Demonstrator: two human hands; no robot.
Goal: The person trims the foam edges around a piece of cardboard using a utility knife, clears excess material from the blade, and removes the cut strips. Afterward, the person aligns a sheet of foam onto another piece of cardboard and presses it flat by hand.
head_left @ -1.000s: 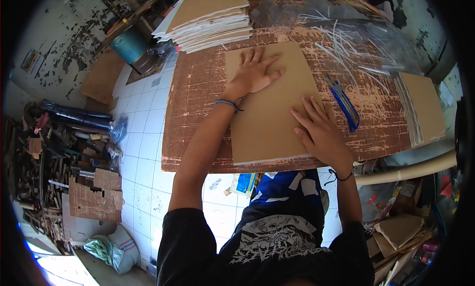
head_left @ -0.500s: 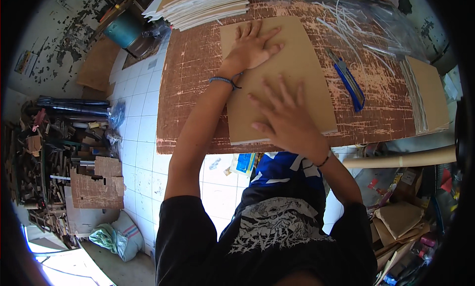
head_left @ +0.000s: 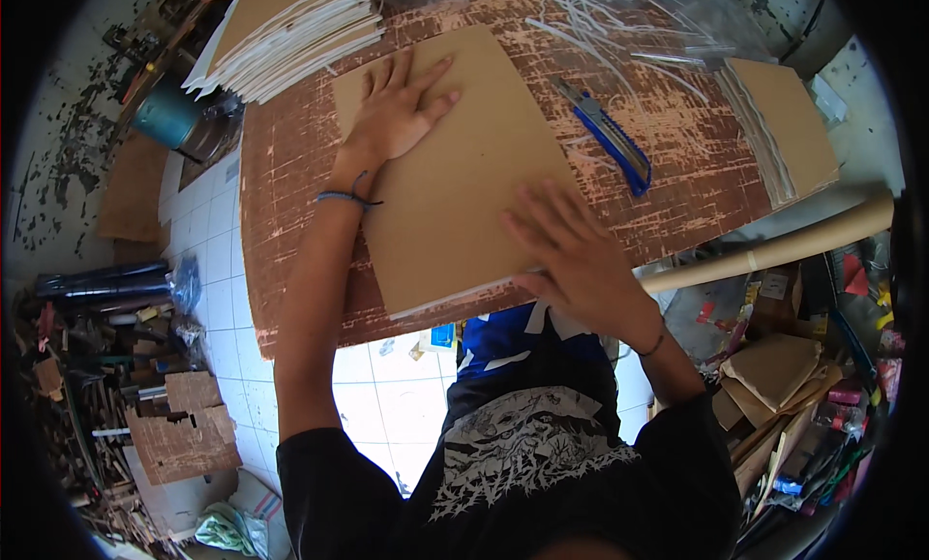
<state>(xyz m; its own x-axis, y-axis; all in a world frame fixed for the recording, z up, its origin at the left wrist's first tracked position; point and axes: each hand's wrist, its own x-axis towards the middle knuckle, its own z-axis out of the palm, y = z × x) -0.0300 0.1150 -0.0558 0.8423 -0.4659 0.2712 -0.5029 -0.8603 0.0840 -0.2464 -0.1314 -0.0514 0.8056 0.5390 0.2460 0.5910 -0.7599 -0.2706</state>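
Observation:
A brown cardboard sheet [head_left: 455,173] with a pale front edge lies on the worn wooden table [head_left: 290,260]. Flat on its far left part rests my left hand [head_left: 399,110], fingers spread. My right hand [head_left: 576,255] is over the sheet's near right corner, its fingers stretched out and the thumb by the front edge; nothing is held in it. Just right of the sheet lies a blue box cutter [head_left: 610,139].
Stacked sheets [head_left: 290,37] stand at the far left of the table, and a smaller stack [head_left: 779,129] at the right. White strips [head_left: 590,28] and clear plastic lie at the back. A cardboard tube [head_left: 774,245] runs beside the table's right front edge.
My right hand has moved from the sheet's middle toward its near right corner. My left hand stays flat on the sheet. The whole view has shifted and tilted.

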